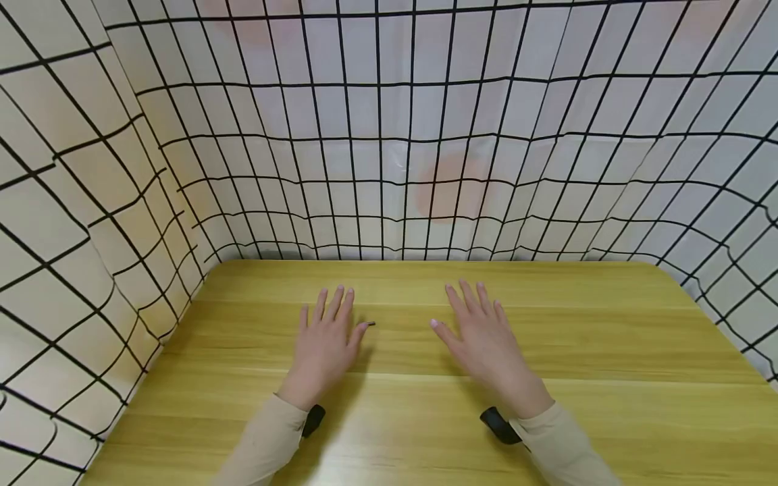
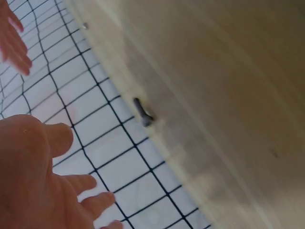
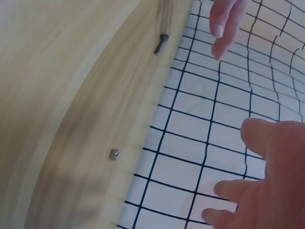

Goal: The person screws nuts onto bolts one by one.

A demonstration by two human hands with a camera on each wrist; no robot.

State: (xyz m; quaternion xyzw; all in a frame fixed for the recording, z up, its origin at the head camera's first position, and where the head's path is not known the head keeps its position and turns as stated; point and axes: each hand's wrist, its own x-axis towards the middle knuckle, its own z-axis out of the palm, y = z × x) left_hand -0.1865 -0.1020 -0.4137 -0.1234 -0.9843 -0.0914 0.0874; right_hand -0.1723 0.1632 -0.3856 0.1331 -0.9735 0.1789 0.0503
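My left hand is spread palm down over the wooden table, its fingers straight and holding nothing. Just beyond its thumb tip lies a small dark bolt, shown more fully in the left wrist view as a dark shank with a head. To the right, my right hand is likewise spread over the wood with nothing in it. A small metal nut lies on the table in the right wrist view, on the right hand's side of the bolt; from the head view it is hidden.
The wooden table has rounded far corners. White curtain-like walls with a black grid stand behind it and on both sides. Each wrist wears a black band, the left one and the right one, near beige sleeves.
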